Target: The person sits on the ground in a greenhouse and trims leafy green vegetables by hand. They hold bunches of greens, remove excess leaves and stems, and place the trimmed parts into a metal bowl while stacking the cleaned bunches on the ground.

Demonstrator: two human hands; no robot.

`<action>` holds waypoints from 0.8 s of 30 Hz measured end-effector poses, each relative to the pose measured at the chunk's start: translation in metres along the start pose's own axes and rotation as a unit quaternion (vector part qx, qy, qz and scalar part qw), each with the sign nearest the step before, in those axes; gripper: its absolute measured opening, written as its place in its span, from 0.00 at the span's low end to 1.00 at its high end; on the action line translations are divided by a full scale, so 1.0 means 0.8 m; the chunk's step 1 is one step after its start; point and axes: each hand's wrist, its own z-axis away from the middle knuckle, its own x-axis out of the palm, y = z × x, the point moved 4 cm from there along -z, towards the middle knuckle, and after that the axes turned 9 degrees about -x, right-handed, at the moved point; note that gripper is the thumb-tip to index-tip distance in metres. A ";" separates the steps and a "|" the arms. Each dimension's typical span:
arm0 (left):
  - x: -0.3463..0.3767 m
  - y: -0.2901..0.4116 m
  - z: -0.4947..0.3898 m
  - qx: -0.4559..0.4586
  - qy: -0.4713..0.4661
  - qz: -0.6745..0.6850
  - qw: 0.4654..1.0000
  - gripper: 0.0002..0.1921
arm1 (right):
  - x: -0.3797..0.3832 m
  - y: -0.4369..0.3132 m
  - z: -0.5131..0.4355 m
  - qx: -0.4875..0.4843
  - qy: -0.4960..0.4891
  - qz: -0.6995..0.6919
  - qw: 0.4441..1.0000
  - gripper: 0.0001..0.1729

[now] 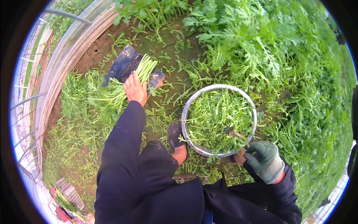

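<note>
My bare left hand (136, 87) is closed around a bunch of leafy green stems (146, 67), cut ends pointing up and away, leaves trailing left. Beneath the bunch lies a dark blue printed sheet (123, 65) on the soil. A round grey tub (186, 112) stands before my feet, filled with loose, lobed greens (215, 117). At its near right rim is my right hand (264, 161) in a green and grey glove, fingers curled. A brownish stem with a dark root-like end (236, 133) reaches over the tub towards the glove; whether the fingers grip it is unclear.
Tall leafy plants (246, 36) grow thickly ahead and along the right. More greens (84, 92) lie left of the sheet. Clear plastic film (67, 50) and metal hoops (68, 15) border the left. A plastic crate (70, 193) sits at lower left. My shoe (174, 133) is beside the tub.
</note>
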 end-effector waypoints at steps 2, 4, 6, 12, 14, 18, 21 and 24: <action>0.008 -0.003 -0.010 0.013 0.002 0.015 1.000 0.35 | 0.008 0.003 -0.001 0.012 -0.061 0.036 0.997 0.13; 0.010 -0.007 -0.016 0.016 -0.008 0.018 1.000 0.32 | 0.015 0.002 -0.001 -0.005 -0.108 0.051 0.993 0.16; 0.008 -0.008 -0.016 0.036 -0.013 0.022 0.999 0.30 | 0.011 0.000 -0.002 -0.069 -0.100 0.051 0.991 0.13; 0.003 -0.001 -0.016 0.022 -0.121 -0.138 0.983 0.34 | -0.006 0.085 -0.019 0.026 -0.169 -0.108 0.979 0.15; 0.000 -0.001 -0.027 0.011 -0.183 -0.215 0.959 0.37 | 0.011 0.142 -0.034 0.143 -0.277 -0.053 0.949 0.19; -0.015 -0.003 -0.047 -0.037 -0.262 -0.216 0.940 0.38 | 0.004 0.269 -0.053 0.219 -0.133 0.141 0.956 0.25; -0.051 0.010 -0.061 0.000 -0.195 -0.192 0.962 0.39 | -0.023 0.362 -0.025 0.301 0.039 0.057 0.951 0.22; -0.119 0.053 -0.068 0.103 -0.143 0.011 0.984 0.33 | -0.071 0.433 0.000 0.340 0.142 0.065 0.928 0.20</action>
